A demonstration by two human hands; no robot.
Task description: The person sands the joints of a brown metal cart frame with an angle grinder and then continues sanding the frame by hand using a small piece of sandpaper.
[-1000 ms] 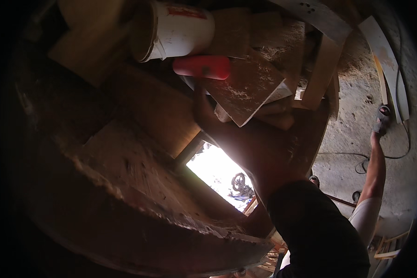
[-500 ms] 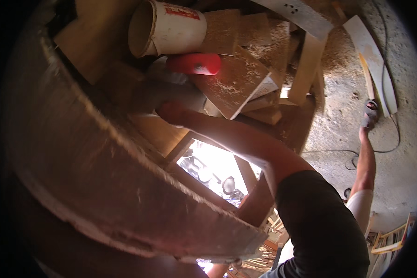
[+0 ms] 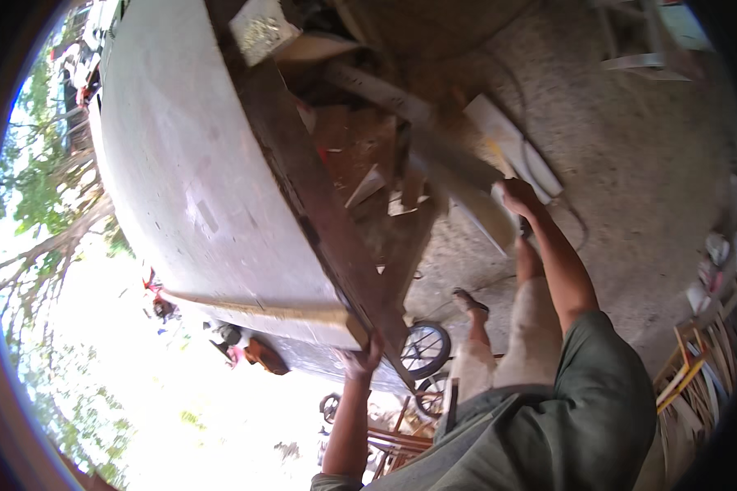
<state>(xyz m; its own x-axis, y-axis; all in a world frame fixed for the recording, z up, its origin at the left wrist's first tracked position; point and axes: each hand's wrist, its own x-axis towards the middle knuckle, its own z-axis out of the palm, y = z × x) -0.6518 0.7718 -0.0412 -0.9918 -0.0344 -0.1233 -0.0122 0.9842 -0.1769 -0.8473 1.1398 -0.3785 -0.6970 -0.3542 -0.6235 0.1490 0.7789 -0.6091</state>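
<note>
Plank point(image 3: 458, 176) now clear of scrap pile point(image 3: 360, 155), gripped at its end by right hand point(image 3: 517, 199) over floor point(image 3: 630, 164). Left hand point(image 3: 360, 358) clamped on platform edge point(image 3: 303, 315). Cup and red handle gone from view.

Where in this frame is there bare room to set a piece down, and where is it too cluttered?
Bare room: the concrete floor right of the plank in the right hand. Crowded: the cart bed, heaped with wood scraps, and the floor's right edge, stacked with offcuts. The left hand grips the cart's lower corner.
</note>
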